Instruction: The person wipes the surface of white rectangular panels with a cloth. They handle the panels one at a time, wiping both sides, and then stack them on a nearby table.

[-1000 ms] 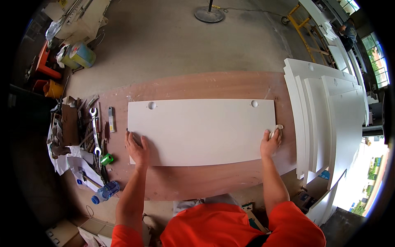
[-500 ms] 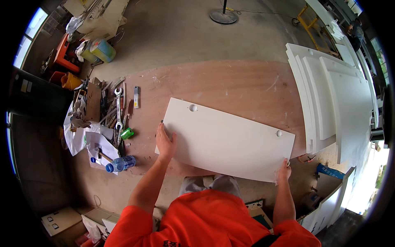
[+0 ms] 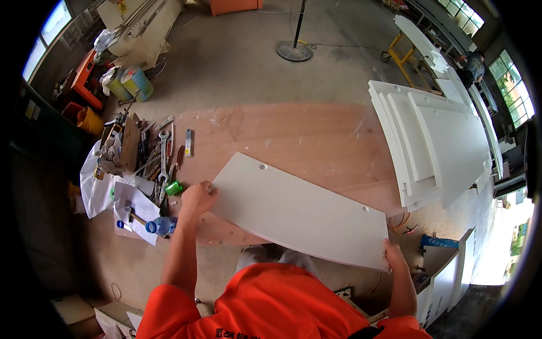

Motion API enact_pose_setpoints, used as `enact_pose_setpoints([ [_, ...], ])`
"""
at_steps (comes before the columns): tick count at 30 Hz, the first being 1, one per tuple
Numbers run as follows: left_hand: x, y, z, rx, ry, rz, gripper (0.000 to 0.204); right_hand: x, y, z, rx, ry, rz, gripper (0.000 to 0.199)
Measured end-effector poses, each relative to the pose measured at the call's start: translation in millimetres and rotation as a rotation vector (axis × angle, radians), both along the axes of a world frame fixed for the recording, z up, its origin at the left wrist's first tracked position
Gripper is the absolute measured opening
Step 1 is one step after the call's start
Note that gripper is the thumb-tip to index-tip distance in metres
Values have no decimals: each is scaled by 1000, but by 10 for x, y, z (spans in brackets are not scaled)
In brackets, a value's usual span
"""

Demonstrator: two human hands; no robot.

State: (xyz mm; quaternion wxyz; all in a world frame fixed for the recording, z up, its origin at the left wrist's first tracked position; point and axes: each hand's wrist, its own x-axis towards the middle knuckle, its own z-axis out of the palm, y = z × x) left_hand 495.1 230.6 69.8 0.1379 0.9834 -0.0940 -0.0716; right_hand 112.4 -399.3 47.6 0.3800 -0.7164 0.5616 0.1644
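Note:
A long white panel [image 3: 299, 212] with a round hole near each end of its far edge slants across the front of the brownish worktable [image 3: 282, 133]. My left hand [image 3: 199, 198] is closed round its left end. At the lower right corner my right hand [image 3: 394, 255] grips the panel's short end, thumb on top and the other fingers mostly hidden. The panel's near edge juts past the table's front, over my legs. Left of my left hand lie a green roll [image 3: 174, 188] and a plastic bottle [image 3: 162, 226] with a blue cap, partly behind my forearm.
Wrenches [image 3: 164, 155], a utility knife [image 3: 188, 142] and several other tools crowd the table's left end. Stacked white panels [image 3: 451, 144] lie at the right end. A stand with a round base [image 3: 294, 52] is on the floor beyond. Another person [image 3: 473, 66] works at far right.
The panel has tilted and come nearer to me, its near edge now further past the table. My left hand has shifted left and closed on its end. My view has tipped upward.

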Motion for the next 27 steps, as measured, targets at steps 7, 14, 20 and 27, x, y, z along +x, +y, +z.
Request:
enact_pose_setpoints([
  [7,289,-128,816,-1050,296,225,45,11,-212,1057,497,-15,-129,36],
  [14,1145,-967,-293,-1431,81,196,52,-337,-709,354,1132,-422,-673,34],
  [20,1722,-1118,-612,-1055,99,413,63,-386,-372,-636,1147,-570,-645,34],
  [27,1604,-697,-1081,-620,101,628,66,650,-179,-1031,637,-446,-718,36],
])
